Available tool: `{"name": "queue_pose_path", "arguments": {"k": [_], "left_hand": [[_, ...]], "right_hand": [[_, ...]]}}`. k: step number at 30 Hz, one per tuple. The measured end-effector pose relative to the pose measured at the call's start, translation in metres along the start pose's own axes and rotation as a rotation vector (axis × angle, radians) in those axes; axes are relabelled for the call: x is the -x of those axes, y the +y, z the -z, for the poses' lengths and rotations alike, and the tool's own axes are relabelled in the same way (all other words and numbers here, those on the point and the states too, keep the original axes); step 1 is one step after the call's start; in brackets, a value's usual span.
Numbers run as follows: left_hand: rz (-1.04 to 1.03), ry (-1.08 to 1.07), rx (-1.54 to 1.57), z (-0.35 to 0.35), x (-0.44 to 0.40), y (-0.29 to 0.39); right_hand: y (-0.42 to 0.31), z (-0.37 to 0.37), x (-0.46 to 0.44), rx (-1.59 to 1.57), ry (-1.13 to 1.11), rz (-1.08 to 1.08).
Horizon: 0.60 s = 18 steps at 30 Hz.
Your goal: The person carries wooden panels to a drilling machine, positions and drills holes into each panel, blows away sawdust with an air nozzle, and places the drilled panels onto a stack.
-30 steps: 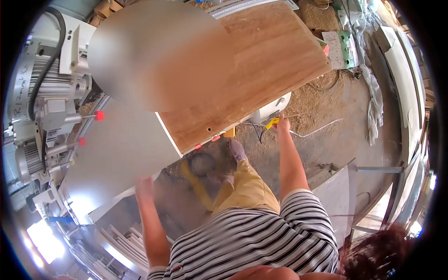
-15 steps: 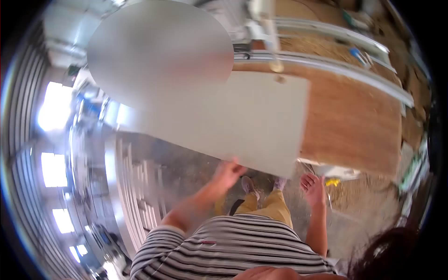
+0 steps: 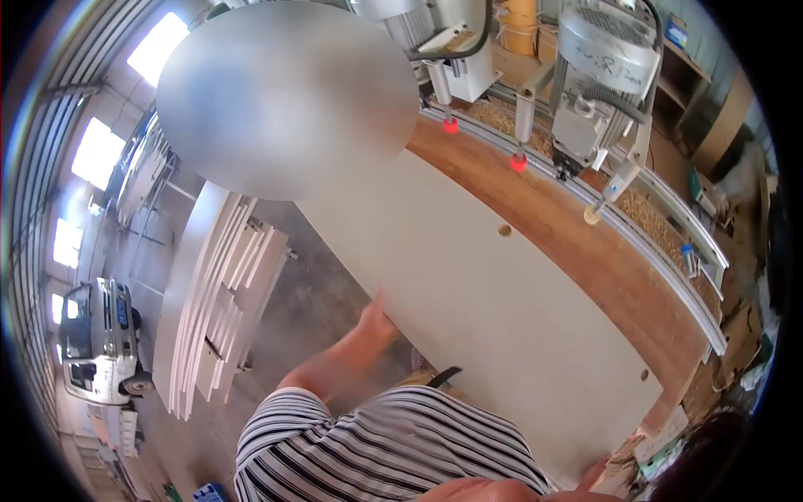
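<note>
A long white panel [image 3: 468, 284] with round holes near its far edge lies across the brown wooden bench top [image 3: 577, 263]. My left hand [image 3: 378, 322], smeared by motion, is at the panel's near long edge; its fingers cannot be made out. Low on the right, my right hand [image 3: 595, 475] is at the panel's near right end, closed on the edge there, with most of it hidden by the board.
Behind the panel stands a machine with grey motors [image 3: 606, 50], red-tipped rods [image 3: 519, 163] and a metal rail [image 3: 669, 272]. Stacked white boards [image 3: 226, 309] stand at left, a parked vehicle [image 3: 100, 343] beyond. A grey blur covers the upper middle.
The view has turned, bringing the machine's motors into sight. Relative to the bench, the white panel now reaches farther right. My right hand, earlier free with fingers apart, is now at the panel's end.
</note>
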<state>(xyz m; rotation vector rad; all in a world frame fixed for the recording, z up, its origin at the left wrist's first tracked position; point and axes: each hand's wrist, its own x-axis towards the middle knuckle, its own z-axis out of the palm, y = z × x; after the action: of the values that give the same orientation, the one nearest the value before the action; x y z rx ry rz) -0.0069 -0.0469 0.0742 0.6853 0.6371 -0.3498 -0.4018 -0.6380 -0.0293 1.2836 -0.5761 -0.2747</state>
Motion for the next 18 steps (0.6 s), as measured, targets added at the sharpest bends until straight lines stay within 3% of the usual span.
{"name": "queue_pose_path", "arguments": {"k": [1, 3, 4, 5, 7, 8, 10, 11, 13, 15, 16, 17, 18], "left_hand": [[-0.113, -0.06, -0.348, -0.009, 0.006, 0.009], [-0.251, -0.116, -0.687, -0.009, -0.003, 0.013], [-0.126, 0.037, -0.343, 0.009, -0.023, 0.002], [-0.006, 0.185, 0.01, 0.031, -0.045, -0.009], [-0.11, 0.313, -0.058, 0.081, -0.099, -0.036], [-0.133, 0.313, -0.027, 0.109, -0.13, -0.05], [-0.127, 0.27, 0.008, 0.113, -0.134, -0.052], [-0.102, 0.223, 0.01, 0.094, -0.112, -0.046], [-0.109, 0.285, 0.025, 0.081, -0.094, -0.043], [-0.136, 0.309, 0.047, 0.082, -0.091, -0.028], [-0.137, 0.391, -0.135, 0.089, -0.092, -0.031], [-0.125, 0.481, -0.318, 0.095, -0.093, -0.03], [-0.142, 0.489, -0.288, 0.095, -0.083, -0.026]], "right_hand": [[0.015, -0.003, -0.026, -0.312, -0.164, -0.079], [0.048, 0.005, -0.082, -0.952, -0.479, -0.225], [0.06, 0.015, -0.109, -1.279, -0.626, -0.278], [0.065, 0.032, -0.138, -1.3, -0.599, -0.27], [0.073, 0.095, -0.214, -1.791, 0.023, -0.216], [0.099, 0.138, -0.242, -1.707, 0.085, -0.167], [0.119, 0.186, -0.288, -1.853, -0.287, 0.395], [0.104, 0.197, -0.305, -1.857, -0.243, 0.434], [0.06, 0.209, -0.325, -1.925, -0.652, 0.583], [0.03, 0.206, -0.317, -2.063, -0.365, 0.53], [0.027, 0.208, -0.315, -2.068, -0.252, 0.496], [0.038, 0.22, -0.311, -2.033, -0.201, 0.463], [0.052, 0.225, -0.302, -1.991, -0.182, 0.428]]}}
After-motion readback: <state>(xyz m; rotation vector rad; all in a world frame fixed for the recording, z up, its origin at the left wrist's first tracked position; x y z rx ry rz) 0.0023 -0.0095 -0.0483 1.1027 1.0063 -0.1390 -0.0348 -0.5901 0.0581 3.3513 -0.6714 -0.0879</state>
